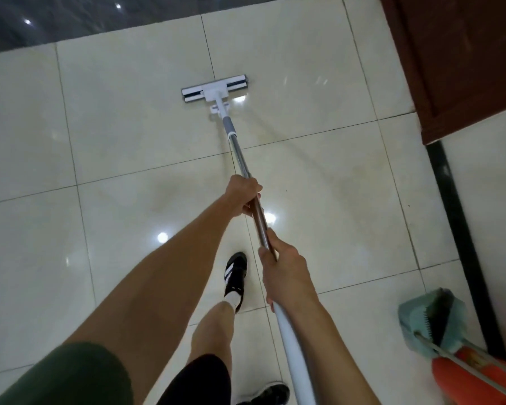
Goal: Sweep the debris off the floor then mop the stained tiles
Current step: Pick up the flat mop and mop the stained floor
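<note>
From where I'm watching, this looks like an indoor hallway or entry area of a home or small building, though the narrow downward view leaves me unsure which. I see glossy cream floor tiles (135, 118) reflecting ceiling lights, a dark polished strip (70, 21) along the far edge and a reddish-brown wooden door (462, 62). A teal dustpan (415, 325) stands at the right.
</note>
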`<act>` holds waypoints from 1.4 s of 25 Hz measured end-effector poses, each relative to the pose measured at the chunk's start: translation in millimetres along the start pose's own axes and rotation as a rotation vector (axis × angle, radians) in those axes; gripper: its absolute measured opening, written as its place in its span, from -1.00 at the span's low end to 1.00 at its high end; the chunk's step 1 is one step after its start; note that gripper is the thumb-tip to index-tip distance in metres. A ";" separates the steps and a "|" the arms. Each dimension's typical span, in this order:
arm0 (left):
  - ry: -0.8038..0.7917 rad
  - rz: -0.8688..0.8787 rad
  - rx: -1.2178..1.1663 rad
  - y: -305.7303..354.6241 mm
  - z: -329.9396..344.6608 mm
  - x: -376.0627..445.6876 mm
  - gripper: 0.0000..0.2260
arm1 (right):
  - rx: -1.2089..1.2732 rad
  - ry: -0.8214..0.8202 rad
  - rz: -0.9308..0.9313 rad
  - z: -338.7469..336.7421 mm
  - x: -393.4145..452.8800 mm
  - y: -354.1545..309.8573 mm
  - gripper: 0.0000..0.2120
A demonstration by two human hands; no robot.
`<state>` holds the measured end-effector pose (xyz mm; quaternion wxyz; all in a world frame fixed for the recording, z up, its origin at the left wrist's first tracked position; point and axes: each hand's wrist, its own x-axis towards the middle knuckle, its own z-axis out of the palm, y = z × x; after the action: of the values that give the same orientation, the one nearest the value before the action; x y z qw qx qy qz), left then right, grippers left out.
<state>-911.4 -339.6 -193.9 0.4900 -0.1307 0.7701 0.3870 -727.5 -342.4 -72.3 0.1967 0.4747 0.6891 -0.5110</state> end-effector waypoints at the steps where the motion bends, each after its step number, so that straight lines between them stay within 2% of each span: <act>1: -0.003 -0.002 0.012 4.8 -2.6 4.1 -0.89 | -0.011 0.006 0.001 0.4 3.9 -4.1 -0.57; 8: -0.078 -0.041 0.064 -59.3 10.6 -40.3 -0.91 | 0.055 0.001 0.078 26.8 -64.2 49.5 -0.55; 13: -0.145 -0.014 0.134 -143.6 31.8 -103.0 -0.93 | 0.103 0.039 0.107 64.0 -146.1 119.2 -0.54; 20: -0.262 -0.023 0.263 -294.3 65.0 -211.8 -0.91 | 0.106 0.085 0.162 124.1 -286.5 234.7 -0.54; 24: -0.302 -0.036 0.323 -343.1 75.5 -258.6 -0.86 | 0.111 0.082 0.223 139.2 -341.2 266.4 -0.53; 29: -0.217 0.016 0.263 -314.3 74.2 -252.4 -0.96 | 0.133 0.156 0.157 134.9 -323.3 239.9 -0.57; 35: -0.201 0.041 0.259 -221.2 67.0 -180.5 -0.92 | 0.280 0.186 0.145 105.0 -239.9 168.4 -0.59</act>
<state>-651.6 -470.5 -157.7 0.5694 -0.0113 0.7630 0.3056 -492.7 -540.2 -20.1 0.1003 0.5911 0.5904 -0.5403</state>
